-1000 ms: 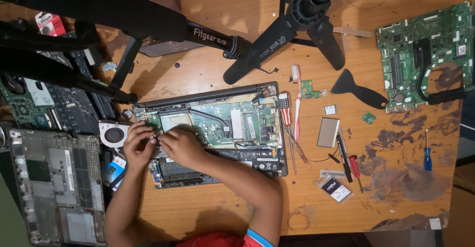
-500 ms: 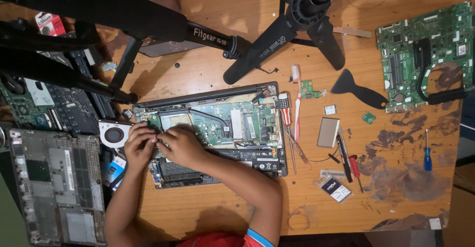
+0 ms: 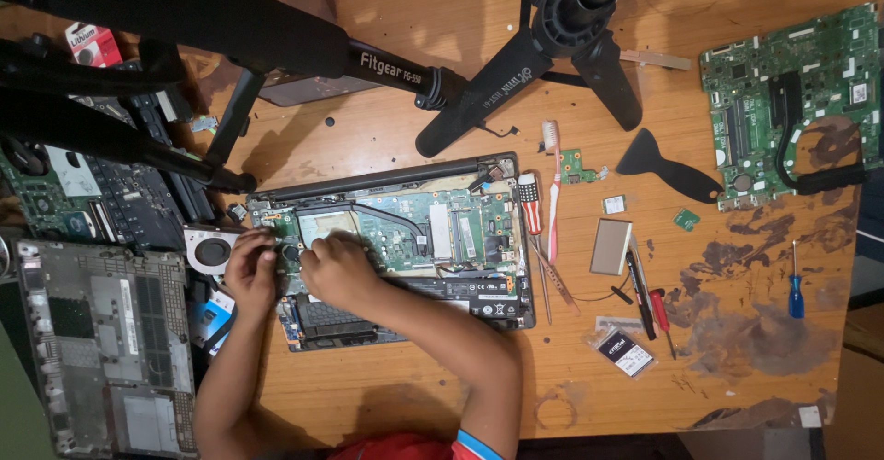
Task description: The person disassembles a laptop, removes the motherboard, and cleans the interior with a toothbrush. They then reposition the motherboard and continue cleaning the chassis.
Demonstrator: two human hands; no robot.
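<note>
We rest both hands on the opened laptop (image 3: 405,239) lying mid-table. Our left hand (image 3: 250,271) curls at its left edge beside the fan (image 3: 210,251); our right hand (image 3: 339,269) presses, fingers bent, on the board. Whether either pinches anything, we cannot tell.

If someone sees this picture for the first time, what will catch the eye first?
First, the opened laptop at the table's centre, its green board bare, with the left hand and right hand resting on its left part. Then the black tripod standing above it, and a second green circuit board at the far right.
</note>
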